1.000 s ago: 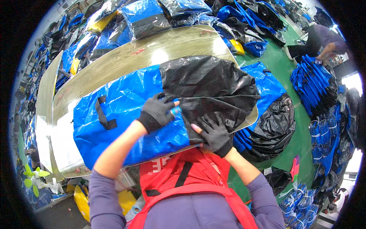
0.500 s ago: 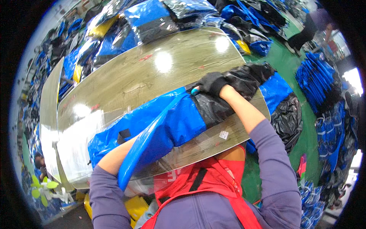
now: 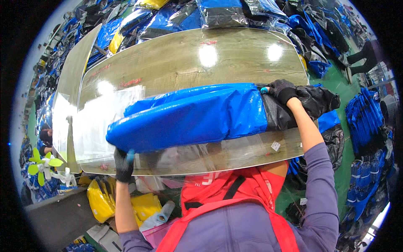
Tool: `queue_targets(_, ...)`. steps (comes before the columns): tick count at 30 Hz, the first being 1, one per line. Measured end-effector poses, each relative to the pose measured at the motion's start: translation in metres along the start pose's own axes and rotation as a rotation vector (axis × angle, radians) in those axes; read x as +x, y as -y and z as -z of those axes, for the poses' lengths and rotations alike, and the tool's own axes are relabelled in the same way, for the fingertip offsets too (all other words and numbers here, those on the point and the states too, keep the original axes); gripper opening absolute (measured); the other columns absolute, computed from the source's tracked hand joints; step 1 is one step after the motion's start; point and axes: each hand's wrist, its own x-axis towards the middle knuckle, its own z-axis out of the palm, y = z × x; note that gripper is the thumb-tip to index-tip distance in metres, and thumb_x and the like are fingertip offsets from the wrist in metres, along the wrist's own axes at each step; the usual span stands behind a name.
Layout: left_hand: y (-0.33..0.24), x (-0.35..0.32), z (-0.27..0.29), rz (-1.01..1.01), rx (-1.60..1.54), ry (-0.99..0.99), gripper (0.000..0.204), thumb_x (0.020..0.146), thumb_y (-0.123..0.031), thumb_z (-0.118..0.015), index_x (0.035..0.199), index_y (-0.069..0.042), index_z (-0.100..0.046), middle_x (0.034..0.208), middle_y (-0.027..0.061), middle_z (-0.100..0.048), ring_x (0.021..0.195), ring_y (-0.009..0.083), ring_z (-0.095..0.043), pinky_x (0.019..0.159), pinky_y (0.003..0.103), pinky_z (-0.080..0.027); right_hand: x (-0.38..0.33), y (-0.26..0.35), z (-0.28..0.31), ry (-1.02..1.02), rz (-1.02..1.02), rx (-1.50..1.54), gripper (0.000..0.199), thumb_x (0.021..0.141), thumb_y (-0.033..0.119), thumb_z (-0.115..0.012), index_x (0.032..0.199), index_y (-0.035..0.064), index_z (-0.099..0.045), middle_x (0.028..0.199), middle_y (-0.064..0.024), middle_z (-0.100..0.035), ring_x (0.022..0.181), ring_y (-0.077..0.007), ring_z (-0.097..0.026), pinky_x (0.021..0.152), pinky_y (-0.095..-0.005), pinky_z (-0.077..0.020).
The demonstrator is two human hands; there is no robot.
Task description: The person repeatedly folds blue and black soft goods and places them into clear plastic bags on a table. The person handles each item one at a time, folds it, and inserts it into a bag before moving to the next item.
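A long blue and black bag of shiny tarpaulin-like sheet (image 3: 189,115) lies folded across the table (image 3: 163,63). Its blue part points left, its black part right. My right hand (image 3: 281,90), in a dark knit glove with a blue thumb tip, is closed on the black part near the seam. My left hand (image 3: 124,166), gloved the same way, is at the bag's lower left corner, close to the table's front edge. Its fingers are blurred and partly hidden by the corner, so I cannot see whether they grip the sheet.
Clear plastic sleeves (image 3: 100,130) are spread on the table's left. Wrapped blue and black packages (image 3: 220,12) are heaped behind it. Yellow packages (image 3: 100,199) and a small green-bladed fan (image 3: 44,164) are at lower left. Blue stacks (image 3: 363,113) stand on the right; a person (image 3: 365,56) is far right.
My left hand has come out from under the blue sheet and down to its left corner. The raised blue flap now lies folded over. My right hand still holds the black part.
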Motion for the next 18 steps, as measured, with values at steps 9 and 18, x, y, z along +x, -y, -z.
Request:
queue_targets(9,-0.033,0.060,-0.045,0.196,1.178,0.009,0.055,0.082,-0.030,-0.065,0.126,0.000,-0.053,0.111,0.0212,-0.063,0.099,0.0355,-0.061,0.088,0.046,-0.043,-0.025,-0.001,-0.018,-0.063,-0.064,-0.013,0.059,0.085,0.061,-0.047,0.094,0.0091,-0.073,0.098,-0.0189,-0.068,0.095,-0.0355,-0.065,0.085,-0.0446,-0.0497)
queue_targets(18,-0.141,0.064,-0.298,-0.777,0.708,0.530,0.083,0.075,-0.067,-0.055,0.141,-0.019,-0.041,0.150,0.0197,-0.029,0.141,0.0429,-0.019,0.110,0.064,-0.001,-0.057,0.004,0.002,-0.310,0.071,0.065,0.041,0.085,0.045,-0.057,0.102,0.0103,-0.069,0.093,-0.0165,-0.069,0.088,-0.0333,-0.066,0.079,-0.0468,-0.0502)
